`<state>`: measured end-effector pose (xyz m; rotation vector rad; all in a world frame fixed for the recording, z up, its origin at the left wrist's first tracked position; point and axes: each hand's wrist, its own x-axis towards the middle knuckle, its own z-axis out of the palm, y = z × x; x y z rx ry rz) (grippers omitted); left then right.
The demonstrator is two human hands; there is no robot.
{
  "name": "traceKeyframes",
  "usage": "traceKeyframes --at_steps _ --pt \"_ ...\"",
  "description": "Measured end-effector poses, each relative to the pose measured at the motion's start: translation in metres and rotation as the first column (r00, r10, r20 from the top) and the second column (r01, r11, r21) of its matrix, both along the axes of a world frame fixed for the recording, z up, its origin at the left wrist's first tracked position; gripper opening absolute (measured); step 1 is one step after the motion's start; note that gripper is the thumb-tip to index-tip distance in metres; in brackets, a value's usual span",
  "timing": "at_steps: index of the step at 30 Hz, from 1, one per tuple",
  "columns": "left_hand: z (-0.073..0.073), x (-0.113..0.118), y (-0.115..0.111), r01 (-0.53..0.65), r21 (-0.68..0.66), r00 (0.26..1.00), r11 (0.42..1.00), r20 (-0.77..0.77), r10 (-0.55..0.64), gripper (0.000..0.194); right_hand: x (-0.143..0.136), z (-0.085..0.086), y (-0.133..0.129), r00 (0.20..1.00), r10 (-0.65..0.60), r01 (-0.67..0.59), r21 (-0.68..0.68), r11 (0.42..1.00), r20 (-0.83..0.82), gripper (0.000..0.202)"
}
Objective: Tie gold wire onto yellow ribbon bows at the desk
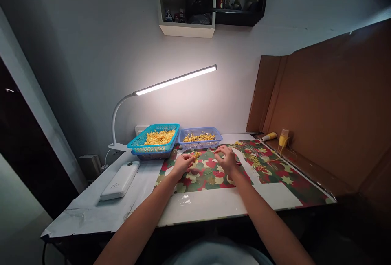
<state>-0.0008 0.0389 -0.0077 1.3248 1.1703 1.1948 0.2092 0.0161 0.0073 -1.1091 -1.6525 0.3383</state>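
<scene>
Between the fingertips of my left hand [183, 164] is a small yellow piece [196, 156], held above the patterned mat [210, 180]. My right hand [225, 159] is raised to the right of it, fingers curled toward the thumb; whatever they pinch is too small to name. A thin greenish strand [207, 171] shows between the hands. Just beyond them stands a purple basket [200, 144] of yellow pieces, and a teal basket [152, 148] with more yellow pieces is at its left, stacked on a blue one. A small red-handled item [238, 163] lies beside my right hand.
A white power bank [120, 180] lies at the left. Behind it a lit desk lamp [177, 81] arches over the baskets. Thin yellow-green stems [255, 163] are scattered at the right, near two yellow thread spools [269, 136]. Cardboard [330, 106] walls the right side.
</scene>
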Motion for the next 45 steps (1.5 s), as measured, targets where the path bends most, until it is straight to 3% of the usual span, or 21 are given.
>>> traceKeyframes --at_steps 2,4,7,11,15,20,27,45 --pt "0.004 0.003 -0.004 -0.021 0.046 0.998 0.999 -0.061 0.023 0.036 -0.011 -0.001 -0.005 0.992 -0.115 0.103 0.178 0.979 0.059 0.012" --pt "0.006 0.005 -0.008 -0.026 0.123 0.991 0.992 -0.125 0.042 0.034 -0.026 -0.004 -0.009 0.975 -0.078 0.027 0.235 0.972 0.21 0.01" --pt "0.005 0.008 -0.011 -0.032 0.258 0.976 0.966 -0.201 0.086 0.031 -0.046 -0.009 -0.011 0.936 -0.104 0.024 0.234 0.972 0.337 0.012" --pt "0.003 0.011 -0.013 -0.023 0.371 0.949 0.928 -0.284 0.138 0.028 -0.055 -0.016 -0.006 0.934 -0.177 0.122 0.187 0.975 0.31 0.015" --pt "0.002 0.012 -0.014 0.004 0.456 0.913 0.89 -0.366 0.183 0.025 -0.052 -0.018 -0.001 0.94 -0.166 0.131 0.135 0.982 0.297 0.014" --pt "0.003 0.011 -0.015 0.056 0.507 0.868 0.86 -0.451 0.209 0.017 -0.052 -0.017 -0.001 0.942 -0.131 0.096 0.125 0.988 0.31 0.015" --pt "0.004 0.013 -0.015 0.054 0.525 0.85 0.85 -0.471 0.237 0.017 -0.053 -0.021 0.001 0.9 -0.176 0.103 0.198 0.975 0.399 0.013" --pt "0.004 0.016 -0.014 0.113 0.518 0.803 0.848 -0.55 0.23 0.015 -0.056 -0.034 0.004 0.936 -0.204 0.148 0.207 0.967 0.286 0.014"
